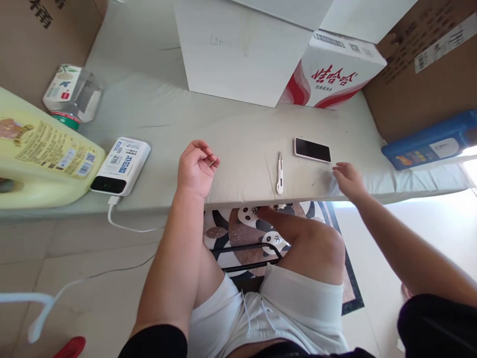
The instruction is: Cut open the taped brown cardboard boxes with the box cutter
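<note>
My left hand [197,169] is over the left-middle part of the table, palm turned up and fingers curled inward. A tiny pale sliver shows at its fingertips, too small to name. My right hand [349,180] lies at the table's front edge with loosely bent fingers, thumb apart, nothing visible in it. Just left of it is a smartphone [312,149] with a dark screen and pale edge. A white utility knife [279,173] lies between my hands, its tip pointing away from me.
A white power bank [124,161] with a plugged-in cable lies left, beside a large yellow jug [44,154] and a clear plastic container [84,94]. White boxes [242,54] and a red-and-white carton [331,72] stand behind. A blue bottle [428,141] lies right by a brown carton [421,69].
</note>
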A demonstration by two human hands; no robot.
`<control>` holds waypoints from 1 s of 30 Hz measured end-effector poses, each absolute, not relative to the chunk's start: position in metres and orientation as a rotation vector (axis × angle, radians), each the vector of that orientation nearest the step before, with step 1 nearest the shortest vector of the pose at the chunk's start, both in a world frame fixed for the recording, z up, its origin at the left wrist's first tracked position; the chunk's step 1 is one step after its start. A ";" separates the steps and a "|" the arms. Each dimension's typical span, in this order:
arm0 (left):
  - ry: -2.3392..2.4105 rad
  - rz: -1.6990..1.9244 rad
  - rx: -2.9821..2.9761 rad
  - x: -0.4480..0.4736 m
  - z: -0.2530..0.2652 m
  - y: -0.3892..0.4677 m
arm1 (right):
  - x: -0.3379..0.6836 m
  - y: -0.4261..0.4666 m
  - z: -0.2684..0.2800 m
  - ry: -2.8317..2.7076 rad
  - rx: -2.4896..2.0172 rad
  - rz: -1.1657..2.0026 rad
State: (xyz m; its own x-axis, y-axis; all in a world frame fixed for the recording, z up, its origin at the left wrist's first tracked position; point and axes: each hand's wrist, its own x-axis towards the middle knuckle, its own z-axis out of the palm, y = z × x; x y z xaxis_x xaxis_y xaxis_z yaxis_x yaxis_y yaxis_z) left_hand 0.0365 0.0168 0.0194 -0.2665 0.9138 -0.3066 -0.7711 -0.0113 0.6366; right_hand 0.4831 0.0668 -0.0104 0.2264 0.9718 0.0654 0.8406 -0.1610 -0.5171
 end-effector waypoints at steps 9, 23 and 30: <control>0.830 1.655 0.231 0.031 0.019 0.013 | 0.329 0.033 -0.046 -2.132 -1.675 0.362; 0.941 1.619 0.336 0.031 0.021 0.007 | 0.276 0.031 -0.051 -2.233 -1.548 0.241; 0.976 1.609 0.370 0.035 0.021 0.002 | 0.276 0.031 -0.051 -2.222 -1.607 0.199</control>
